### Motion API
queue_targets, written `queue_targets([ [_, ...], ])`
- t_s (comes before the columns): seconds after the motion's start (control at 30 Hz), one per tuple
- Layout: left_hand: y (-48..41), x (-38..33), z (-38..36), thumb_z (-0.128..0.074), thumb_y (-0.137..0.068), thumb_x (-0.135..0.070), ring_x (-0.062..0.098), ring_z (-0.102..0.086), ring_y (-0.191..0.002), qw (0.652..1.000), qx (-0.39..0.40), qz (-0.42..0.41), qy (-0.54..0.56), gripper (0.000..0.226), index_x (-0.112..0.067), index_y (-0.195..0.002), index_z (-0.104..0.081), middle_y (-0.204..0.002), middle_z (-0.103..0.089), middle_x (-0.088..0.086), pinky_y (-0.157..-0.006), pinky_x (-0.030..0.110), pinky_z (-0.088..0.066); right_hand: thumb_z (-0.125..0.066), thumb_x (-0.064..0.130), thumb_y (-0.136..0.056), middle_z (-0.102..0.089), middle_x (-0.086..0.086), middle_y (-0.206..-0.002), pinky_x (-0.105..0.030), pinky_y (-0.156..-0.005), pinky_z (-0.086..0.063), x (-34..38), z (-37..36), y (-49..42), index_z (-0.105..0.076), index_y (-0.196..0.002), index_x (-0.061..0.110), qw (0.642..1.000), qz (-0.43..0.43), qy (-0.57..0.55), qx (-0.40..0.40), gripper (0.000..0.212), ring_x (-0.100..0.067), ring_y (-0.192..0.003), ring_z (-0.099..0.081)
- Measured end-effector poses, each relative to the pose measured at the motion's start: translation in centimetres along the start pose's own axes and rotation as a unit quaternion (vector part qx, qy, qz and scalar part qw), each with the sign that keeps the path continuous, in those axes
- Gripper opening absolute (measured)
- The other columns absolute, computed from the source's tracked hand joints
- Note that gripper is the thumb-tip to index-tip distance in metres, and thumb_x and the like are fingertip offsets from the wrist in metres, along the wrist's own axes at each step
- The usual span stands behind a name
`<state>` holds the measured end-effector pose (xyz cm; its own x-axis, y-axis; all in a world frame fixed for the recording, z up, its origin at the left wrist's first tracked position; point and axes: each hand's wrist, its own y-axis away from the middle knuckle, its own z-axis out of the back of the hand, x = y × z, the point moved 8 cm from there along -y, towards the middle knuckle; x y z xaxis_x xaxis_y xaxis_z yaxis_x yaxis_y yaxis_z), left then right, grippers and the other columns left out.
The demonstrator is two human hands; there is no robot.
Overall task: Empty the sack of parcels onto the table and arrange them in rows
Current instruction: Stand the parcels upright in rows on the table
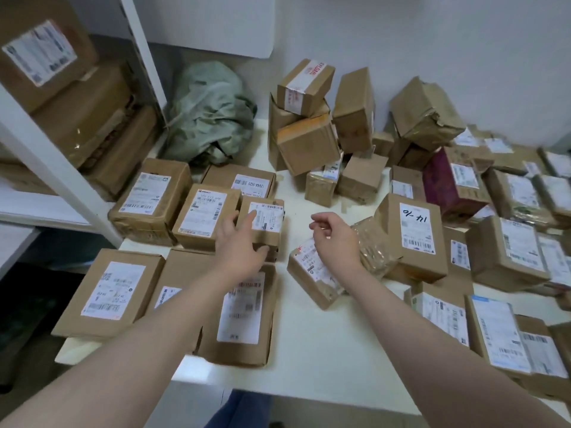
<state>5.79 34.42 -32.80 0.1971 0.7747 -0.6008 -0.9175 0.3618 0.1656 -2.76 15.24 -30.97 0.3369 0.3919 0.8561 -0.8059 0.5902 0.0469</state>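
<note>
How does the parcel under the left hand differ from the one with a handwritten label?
The parcel under the left hand is smaller and sits flat in a row; the handwritten-label parcel is larger and leans on a taped package. Both are brown with white labels.

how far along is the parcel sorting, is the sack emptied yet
Done: the sack lies crumpled and looks empty; two rows of boxes sit label-up on the left. In hand: the left hand rests on a small box ending the second row; the right hand hovers empty. Left: the jumbled pile at the back and loose parcels on the right.
</note>
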Motion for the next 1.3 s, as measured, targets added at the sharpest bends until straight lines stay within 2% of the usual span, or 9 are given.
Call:
queue_targets([
  [0.2, -10.0, -3.9, 1.0, -0.059, -0.092, -0.038, 0.027, -0.02, -0.142, 0.999, 0.004, -0.011, 0.049, 0.072, -0.024, -0.152, -0.024, -0.154, -0.022, 0.008, -0.114, 0.04, -0.024, -0.051, 0.009, -0.093, -0.062, 0.009, -0.1, -0.041, -0.088, -0.053, 1.5, 0.9, -7.8, -0.053, -0.128, 0.017, 0.999, -0.033, 0.008, -0.018, 0.036, -0.016, -0.091, -0.062],
  [0.3, -15.1, -6.4, 1.3, -0.053, -0.096, -0.04, 0.023, -0.023, -0.143, 0.981, 0.018, 0.032, 0.193, 0.065, -0.023, -0.152, -0.025, -0.156, -0.022, 0.006, -0.114, 0.038, -0.023, -0.055, 0.017, -0.093, -0.063, 0.005, -0.114, -0.046, -0.091, -0.052, 2.4, 1.8, -13.1, -0.045, -0.137, 0.02, 0.998, -0.061, 0.003, -0.03, 0.046, -0.019, -0.093, -0.064],
  [0.4, -20.2, -7.8, 0.9, -0.046, -0.098, -0.047, 0.023, -0.031, -0.142, 0.952, 0.046, 0.084, 0.292, 0.066, -0.023, -0.154, -0.02, -0.158, -0.025, 0.003, -0.116, 0.038, -0.026, -0.055, 0.028, -0.095, -0.06, 0.008, -0.101, -0.037, -0.092, -0.051, 4.1, 2.5, -17.4, -0.038, -0.143, 0.027, 0.997, -0.075, -0.006, -0.021, 0.051, -0.015, -0.091, -0.06],
  [0.57, -23.2, -8.4, -0.6, -0.039, -0.099, -0.051, 0.019, -0.041, -0.136, 0.914, 0.038, 0.114, 0.389, 0.059, -0.023, -0.151, -0.031, -0.15, -0.041, -0.003, -0.113, 0.034, -0.029, -0.042, 0.058, -0.095, -0.051, 0.013, -0.129, -0.034, -0.102, -0.045, 3.2, 1.7, -20.1, -0.037, -0.144, 0.03, 0.985, -0.141, -0.094, 0.024, 0.057, -0.01, -0.116, -0.054],
  [0.73, -22.4, -6.9, -1.3, -0.035, -0.094, -0.061, 0.016, -0.066, -0.096, 0.88, -0.008, 0.122, 0.46, 0.052, -0.029, -0.12, -0.067, -0.103, -0.07, -0.002, -0.099, 0.039, -0.048, -0.032, 0.061, -0.097, -0.073, -0.007, -0.105, -0.041, -0.092, -0.055, -1.0, 3.5, -18.7, -0.062, -0.116, 0.013, 0.923, -0.258, -0.281, -0.055, 0.06, -0.021, -0.101, -0.069],
  [0.83, -20.5, -7.5, -1.7, -0.033, -0.101, -0.051, 0.008, -0.056, -0.062, 0.872, -0.017, 0.098, 0.479, 0.044, -0.034, -0.107, -0.073, -0.068, -0.059, -0.005, -0.076, 0.031, -0.043, -0.035, 0.061, -0.097, -0.075, 0.0, -0.085, -0.044, -0.097, -0.052, -2.3, 4.1, -18.2, -0.064, -0.094, 0.019, 0.906, -0.264, -0.329, -0.034, 0.051, -0.017, -0.09, -0.069],
  [1.1, -15.0, -7.7, -2.8, -0.038, -0.1, -0.048, 0.019, -0.061, -0.078, 0.865, -0.036, 0.135, 0.482, 0.043, -0.023, -0.076, -0.064, -0.095, -0.072, 0.003, -0.065, 0.03, -0.043, -0.068, 0.028, -0.089, -0.061, -0.017, -0.127, -0.063, -0.088, -0.051, -2.9, 3.0, -15.5, -0.048, -0.116, 0.011, 0.904, -0.284, -0.285, 0.145, 0.037, -0.036, -0.112, -0.062],
  [1.2, -13.9, -7.4, -3.0, -0.04, -0.101, -0.042, 0.019, -0.066, -0.08, 0.86, -0.034, 0.153, 0.485, 0.033, -0.021, -0.087, -0.061, -0.096, -0.072, 0.003, -0.064, 0.03, -0.047, -0.073, 0.02, -0.086, -0.059, -0.014, -0.124, -0.061, -0.08, -0.055, -3.2, 3.1, -14.6, -0.04, -0.125, 0.016, 0.901, -0.291, -0.264, 0.183, 0.052, -0.034, -0.108, -0.063],
  [1.3, -13.5, -6.3, -2.2, -0.049, -0.1, -0.027, 0.023, -0.065, -0.098, 0.923, -0.07, 0.102, 0.365, 0.014, -0.023, -0.103, -0.062, -0.102, -0.068, -0.004, -0.082, 0.036, -0.05, -0.079, 0.011, -0.076, -0.058, -0.01, -0.123, -0.053, -0.079, -0.058, -4.0, 4.5, -14.7, -0.039, -0.12, 0.018, 0.932, -0.241, -0.186, 0.195, 0.06, -0.03, -0.102, -0.067],
])
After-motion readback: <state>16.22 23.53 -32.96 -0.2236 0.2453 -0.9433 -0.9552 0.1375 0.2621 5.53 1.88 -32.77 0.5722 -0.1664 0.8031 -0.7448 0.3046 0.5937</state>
